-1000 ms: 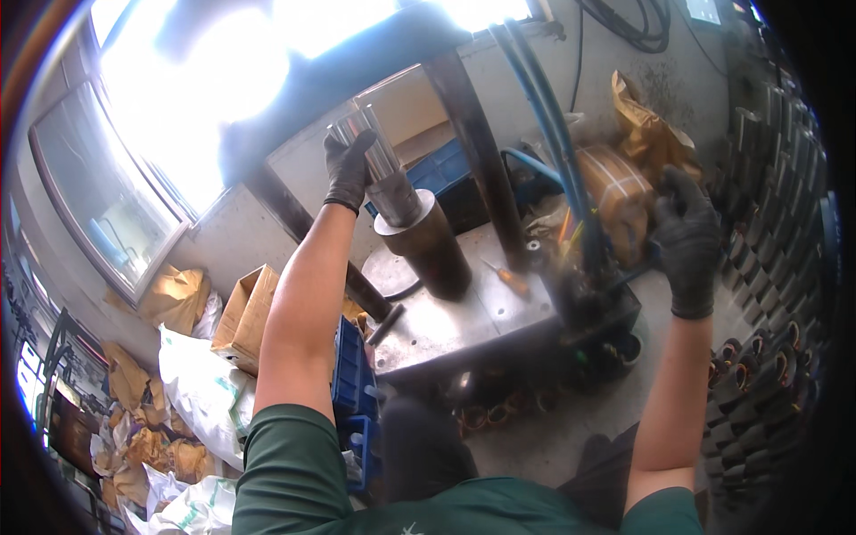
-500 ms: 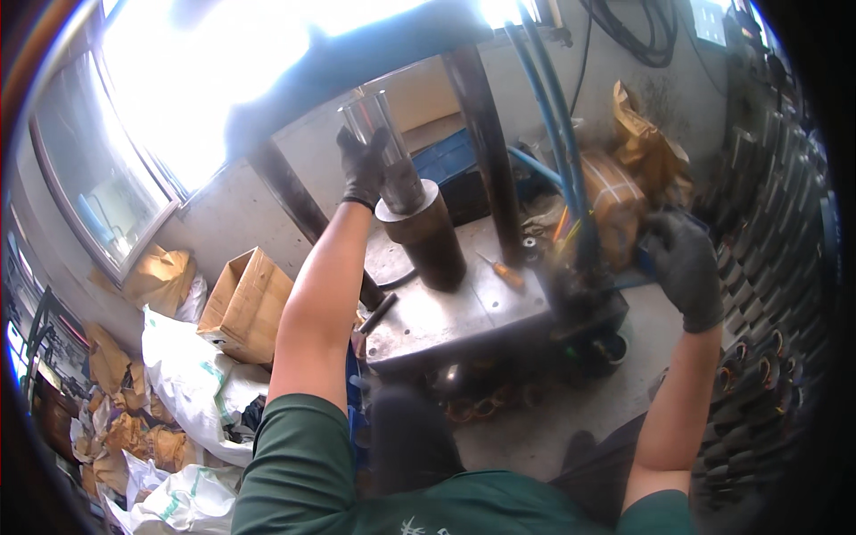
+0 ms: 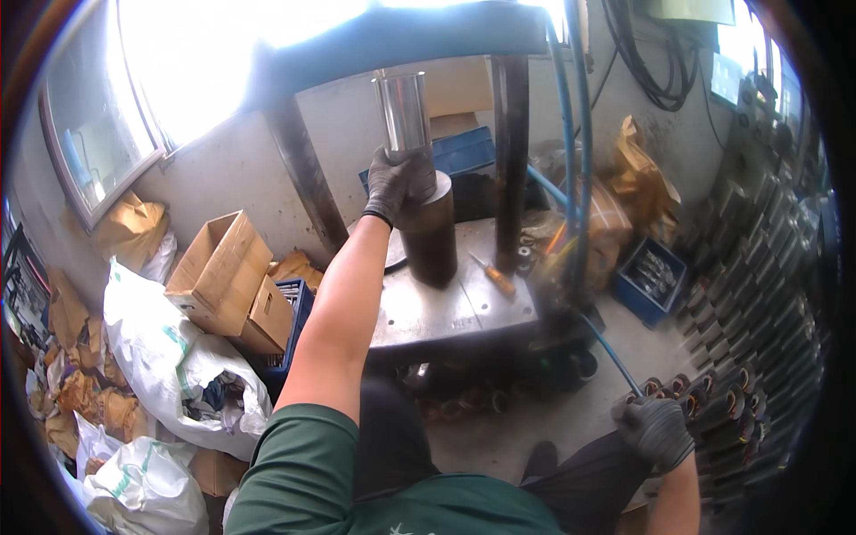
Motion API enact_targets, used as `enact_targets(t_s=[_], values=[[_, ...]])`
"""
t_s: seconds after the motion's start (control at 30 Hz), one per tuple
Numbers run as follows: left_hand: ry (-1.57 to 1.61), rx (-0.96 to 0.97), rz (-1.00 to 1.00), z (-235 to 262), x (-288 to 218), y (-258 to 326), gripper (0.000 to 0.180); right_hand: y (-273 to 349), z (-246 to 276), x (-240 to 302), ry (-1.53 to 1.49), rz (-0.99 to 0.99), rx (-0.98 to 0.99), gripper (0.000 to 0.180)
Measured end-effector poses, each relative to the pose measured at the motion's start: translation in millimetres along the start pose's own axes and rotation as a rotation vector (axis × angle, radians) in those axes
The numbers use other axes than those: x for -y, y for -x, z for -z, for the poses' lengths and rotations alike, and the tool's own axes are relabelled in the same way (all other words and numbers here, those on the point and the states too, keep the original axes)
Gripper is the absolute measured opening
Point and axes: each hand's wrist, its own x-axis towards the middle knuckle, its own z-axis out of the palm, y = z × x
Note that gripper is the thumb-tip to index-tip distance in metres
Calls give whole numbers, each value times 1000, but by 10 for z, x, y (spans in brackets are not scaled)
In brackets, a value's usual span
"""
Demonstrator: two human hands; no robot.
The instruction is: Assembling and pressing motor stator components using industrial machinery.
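My left hand (image 3: 401,185), in a dark glove, is closed round the lower part of a shiny metal cylinder (image 3: 407,111). The cylinder stands upright beneath the press's blue crossbeam (image 3: 410,43). Under that hand, a thick dark steel cylinder (image 3: 430,242) with a pale top rim stands on the metal press table (image 3: 401,316). My right hand (image 3: 655,432), also gloved, is closed on the lower end of a thin blue lever (image 3: 611,352) beside the press. An orange-handled screwdriver (image 3: 496,278) lies on the table, with small round metal parts (image 3: 524,256) near it.
Dark press columns (image 3: 511,160) and blue hoses (image 3: 573,134) rise behind the table. Stacked metal cylinders (image 3: 749,294) line the right side; a blue bin of metal parts (image 3: 651,276) stands near them. Cardboard boxes (image 3: 218,276) and white sacks (image 3: 165,348) crowd the left.
My right hand has moved down and nearer to me, and the blue lever now shows clearly, slanting down to it. My left hand sits lower on the shiny cylinder. The view has shifted.
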Motion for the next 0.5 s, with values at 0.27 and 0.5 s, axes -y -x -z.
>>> enact_targets(t_s=[0.27,0.5], values=[[94,15,33,-215,-63,86,67,-6,93,266,-43,-285,-60,16],[57,12,15,-266,-168,181,71,3,61,236,-139,-262,-155,12]])
